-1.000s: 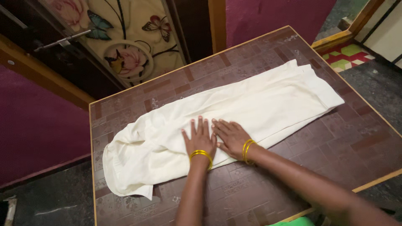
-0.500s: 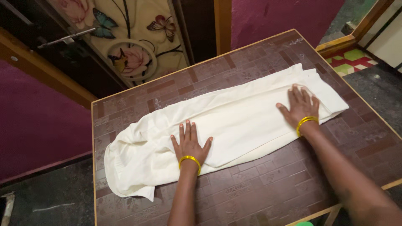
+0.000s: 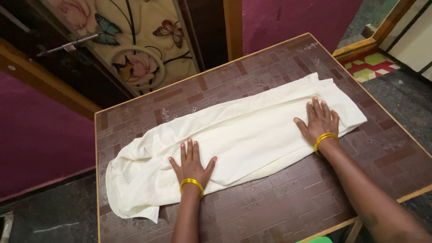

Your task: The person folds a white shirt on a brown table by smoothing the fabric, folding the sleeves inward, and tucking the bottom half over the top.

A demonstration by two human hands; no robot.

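Cloth [image 3: 243, 135], cream-white, lies long and slanted across the brown brick-pattern table [image 3: 279, 207], its crumpled end toward the table's left edge and its flatter folded end toward the right. Your left hand [image 3: 191, 166] is flat on it near the lower edge, fingers spread, palm down (yellow bangle at the wrist). Your right hand [image 3: 319, 121] presses flat on the folded right end, fingers spread too, with yellow bangles [image 3: 325, 137]. The two hands are well apart. A cream panel [image 3: 135, 40] painted with flowers and butterflies stands behind the table, next to a maroon wall [image 3: 36, 135].
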